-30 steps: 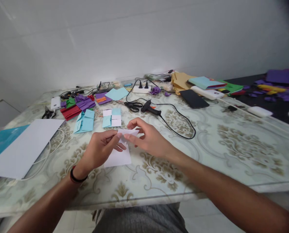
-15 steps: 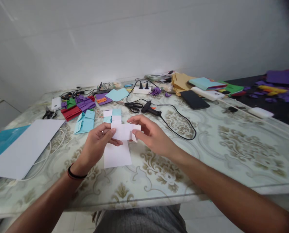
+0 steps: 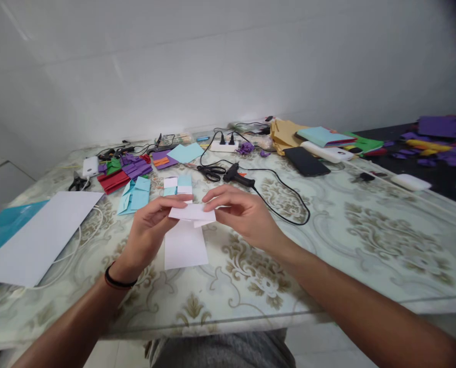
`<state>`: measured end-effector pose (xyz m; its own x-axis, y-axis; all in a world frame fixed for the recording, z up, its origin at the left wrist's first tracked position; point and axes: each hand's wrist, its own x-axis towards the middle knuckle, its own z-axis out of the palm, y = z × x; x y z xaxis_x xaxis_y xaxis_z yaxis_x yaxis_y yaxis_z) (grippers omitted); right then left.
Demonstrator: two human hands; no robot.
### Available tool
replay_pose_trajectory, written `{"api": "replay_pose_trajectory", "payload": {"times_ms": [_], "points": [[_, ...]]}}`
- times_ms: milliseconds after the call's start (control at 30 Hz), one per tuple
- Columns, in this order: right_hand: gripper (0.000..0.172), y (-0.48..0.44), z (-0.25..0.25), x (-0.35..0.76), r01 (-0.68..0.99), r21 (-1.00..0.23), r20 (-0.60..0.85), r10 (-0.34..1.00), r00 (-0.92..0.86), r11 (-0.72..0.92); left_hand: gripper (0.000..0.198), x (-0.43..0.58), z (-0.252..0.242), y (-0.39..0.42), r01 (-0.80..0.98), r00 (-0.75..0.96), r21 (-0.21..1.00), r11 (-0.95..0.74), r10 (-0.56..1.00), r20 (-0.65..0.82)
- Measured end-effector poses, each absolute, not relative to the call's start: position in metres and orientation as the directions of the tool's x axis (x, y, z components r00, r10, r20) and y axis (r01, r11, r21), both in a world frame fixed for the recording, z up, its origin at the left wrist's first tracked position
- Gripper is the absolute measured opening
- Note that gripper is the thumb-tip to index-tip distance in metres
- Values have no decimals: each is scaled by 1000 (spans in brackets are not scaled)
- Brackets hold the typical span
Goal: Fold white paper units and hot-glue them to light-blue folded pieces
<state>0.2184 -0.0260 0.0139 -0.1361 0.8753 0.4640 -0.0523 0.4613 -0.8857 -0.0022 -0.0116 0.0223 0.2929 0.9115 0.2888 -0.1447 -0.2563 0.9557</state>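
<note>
Between my two hands is a small folded piece of white paper (image 3: 192,212), held up above the table. My left hand (image 3: 151,225) pinches its left end, thumb below and fingers on top. The right end is gripped by my right hand (image 3: 243,214) in the same way. Beneath it a white paper sheet (image 3: 186,248) lies flat on the cloth. Just beyond my fingers are small folded white and light-blue paper pieces (image 3: 184,182). Folded light-blue papers (image 3: 135,195) lie to the left of them.
A black glue gun (image 3: 238,176) with a looping cord and black scissors (image 3: 211,173) lie behind my hands. A power strip (image 3: 224,146) is near the wall. At right are a black phone (image 3: 306,161) and a white power bank (image 3: 326,151). White sheets (image 3: 44,237) lie at left.
The folded white paper has tipped from facing me to nearly edge-on, with its long side folded over. My fingers have shifted to its top edge, and my hands are slightly lower.
</note>
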Motion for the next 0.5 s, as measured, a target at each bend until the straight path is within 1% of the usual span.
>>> {"api": "replay_pose_trajectory", "payload": {"times_ms": [167,267,333,367,400,500], "points": [[14,-25,13,220,55,-845,530,846,-49,533,28,-2,24,-9,-252,383,958,-135,895,227],[18,-25,12,221,103,-827,556,831,-9,553,37,-3,21,-9,-197,448,973,-124,871,201],[19,-24,12,222,131,-826,553,833,-7,549,52,-2,20,-10,-105,482,979,-172,853,201],[19,-25,12,222,142,-830,543,840,-13,539,56,-2,20,-11,-58,485,975,-215,847,216],[19,-25,12,222,146,-837,530,848,-21,527,55,-2,20,-13,-15,478,964,-265,845,239],[18,-26,14,222,105,-867,484,874,-55,487,43,-1,20,-15,78,420,915,-396,845,330]]}}
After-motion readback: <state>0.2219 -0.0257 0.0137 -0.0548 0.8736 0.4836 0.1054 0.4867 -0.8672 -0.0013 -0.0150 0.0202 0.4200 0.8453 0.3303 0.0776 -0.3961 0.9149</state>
